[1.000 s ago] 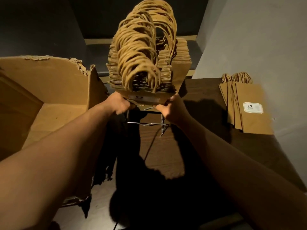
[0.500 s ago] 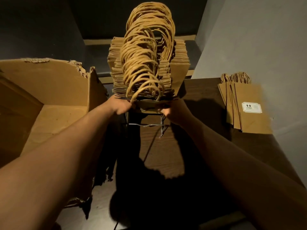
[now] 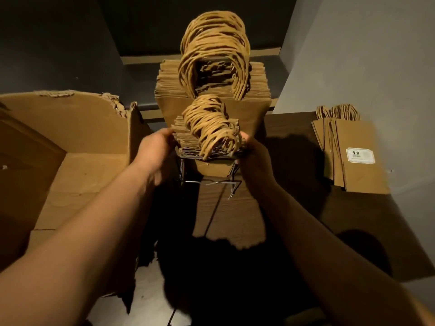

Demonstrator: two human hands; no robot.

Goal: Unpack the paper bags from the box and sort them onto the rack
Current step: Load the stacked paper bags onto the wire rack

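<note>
While both hands squeeze a small bundle of bags (image 3: 207, 137) over the wire rack (image 3: 209, 180), it could slip.
Left hand (image 3: 155, 149) and right hand (image 3: 253, 152) curl their fingers round its sides, in front of the tall stack (image 3: 211, 95); loose handles may snag, or the light rack tip, spilling bags beside the box (image 3: 70, 147).
</note>
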